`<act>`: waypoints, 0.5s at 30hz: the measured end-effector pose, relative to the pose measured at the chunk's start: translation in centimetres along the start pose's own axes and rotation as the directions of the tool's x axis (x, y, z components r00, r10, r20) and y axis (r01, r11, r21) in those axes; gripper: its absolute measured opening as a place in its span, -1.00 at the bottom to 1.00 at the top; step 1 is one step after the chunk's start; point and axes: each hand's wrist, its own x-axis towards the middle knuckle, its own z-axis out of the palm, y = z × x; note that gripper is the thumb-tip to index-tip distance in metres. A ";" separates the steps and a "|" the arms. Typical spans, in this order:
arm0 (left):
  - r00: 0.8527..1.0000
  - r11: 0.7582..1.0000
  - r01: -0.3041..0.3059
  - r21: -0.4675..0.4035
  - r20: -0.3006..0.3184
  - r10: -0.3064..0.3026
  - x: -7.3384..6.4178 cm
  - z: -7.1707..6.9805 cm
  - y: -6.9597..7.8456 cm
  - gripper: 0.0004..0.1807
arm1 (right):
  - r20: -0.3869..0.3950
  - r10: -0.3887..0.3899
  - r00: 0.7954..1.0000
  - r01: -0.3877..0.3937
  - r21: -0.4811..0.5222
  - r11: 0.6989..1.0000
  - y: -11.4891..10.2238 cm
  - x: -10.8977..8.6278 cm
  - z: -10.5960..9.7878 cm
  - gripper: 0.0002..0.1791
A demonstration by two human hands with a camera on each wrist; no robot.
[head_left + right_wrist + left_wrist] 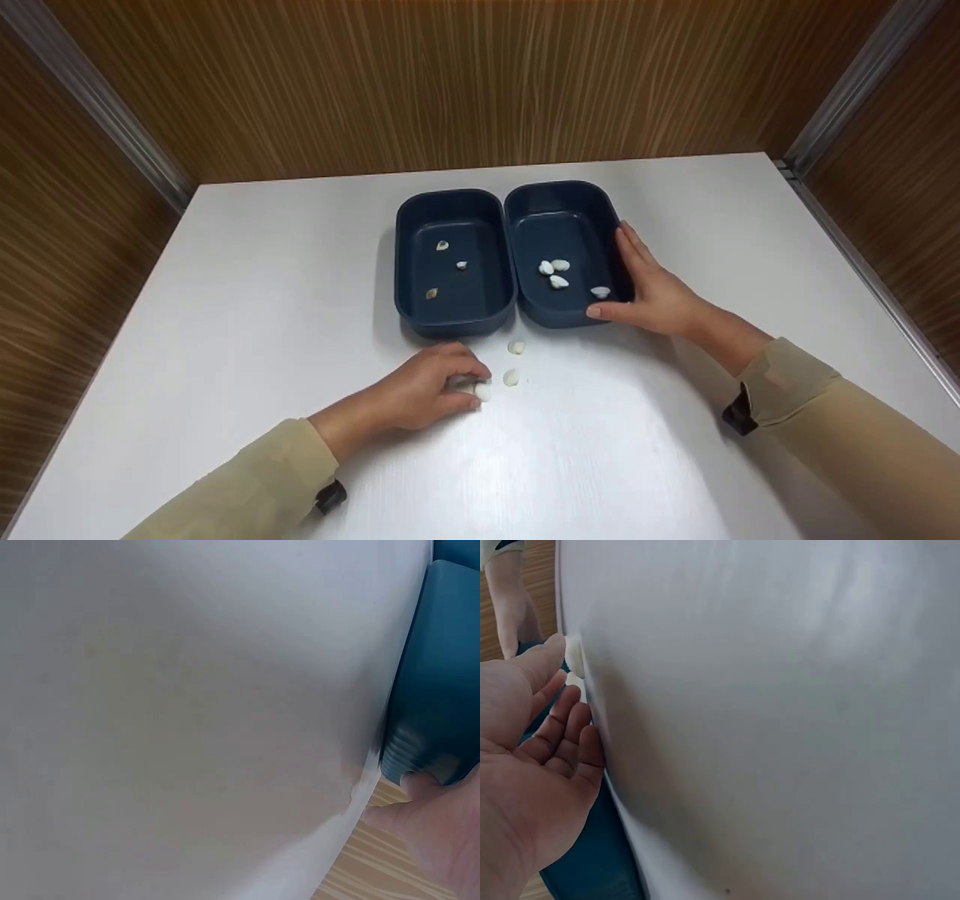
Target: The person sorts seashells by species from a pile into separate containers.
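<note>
Two dark blue rectangular trays stand side by side, the left tray (456, 324) and the right tray (559, 319). My left hand (427, 384) is low over the table just in front of them, pinching a white seashell (483, 391) between thumb and index fingertip. In the left wrist view that seashell (574, 656) shows at the thumb tip. Two pale seashells, a nearer seashell (511, 377) and a farther seashell (517, 347), lie beside the left hand. My right hand (660, 296) rests against the right tray's near right corner, fingers straight along its side and thumb across its front.
Several white seashells (559, 282) lie in the right tray, one seashell (600, 292) near its right wall. The left tray contains three small shells, including a brownish shell (431, 293). A white table (262, 300) carries everything, with wood-grain panels (450, 82) around it.
</note>
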 end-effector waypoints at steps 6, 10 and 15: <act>0.999 0.999 0.037 -0.025 0.036 -0.036 0.0 0.1 -0.5 -0.70 | 0.007 0.009 1.000 -0.009 0.009 1.000 -0.2 0.0 0.0 0.44; 0.998 0.998 0.048 -0.045 0.043 -0.046 0.1 0.1 -0.7 -0.72 | 0.006 0.012 1.000 -0.012 0.012 1.000 -0.2 0.0 -0.1 0.43; 0.998 0.997 0.055 -0.058 0.044 -0.052 0.2 0.2 -0.8 -0.73 | 0.005 0.012 1.000 -0.012 0.009 1.000 -0.2 -0.1 -0.1 0.43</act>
